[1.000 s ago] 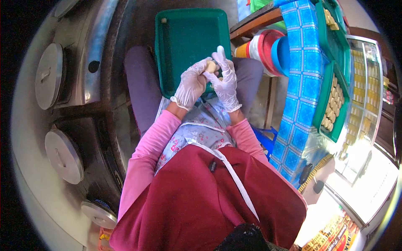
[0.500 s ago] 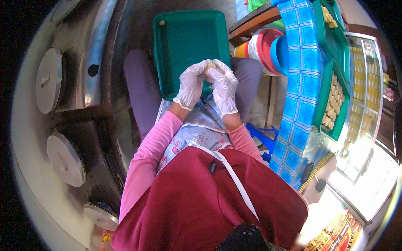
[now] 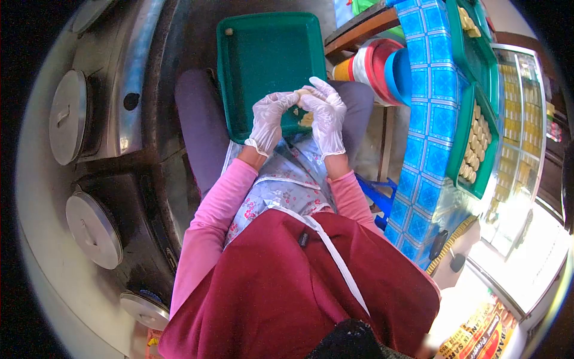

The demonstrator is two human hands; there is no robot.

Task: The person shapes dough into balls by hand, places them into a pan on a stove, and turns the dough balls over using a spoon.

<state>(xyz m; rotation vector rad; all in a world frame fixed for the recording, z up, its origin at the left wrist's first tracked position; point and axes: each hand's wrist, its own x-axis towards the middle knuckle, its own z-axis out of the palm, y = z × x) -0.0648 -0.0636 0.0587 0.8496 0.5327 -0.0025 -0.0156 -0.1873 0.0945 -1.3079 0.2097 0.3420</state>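
Observation:
A green tray (image 3: 269,63) rests across my lap. Over its near half, both gloved hands meet at a small pale piece of dough (image 3: 304,93). My left hand (image 3: 266,118) pinches it from the left with bent fingers. From the other side my right hand (image 3: 326,118) grips it between thumb and curled fingers, with one or two fingers raised. Behind the right hand, a pale yellowish lump (image 3: 306,119) shows in the tray, partly hidden. One small pale dough piece (image 3: 229,32) lies in the tray's far left corner.
On the right, a table with a blue checked cloth (image 3: 426,128) carries green trays, one holding several pale dough pieces (image 3: 475,143). Red and blue basins (image 3: 397,75) sit beside it. A glass cabinet (image 3: 514,125) stands beyond. Metal lids (image 3: 69,116) line the dark counter at left.
My hands have moved slightly apart around the dough piece. Fingers of the right hand have lifted, and the yellowish lump beneath now shows.

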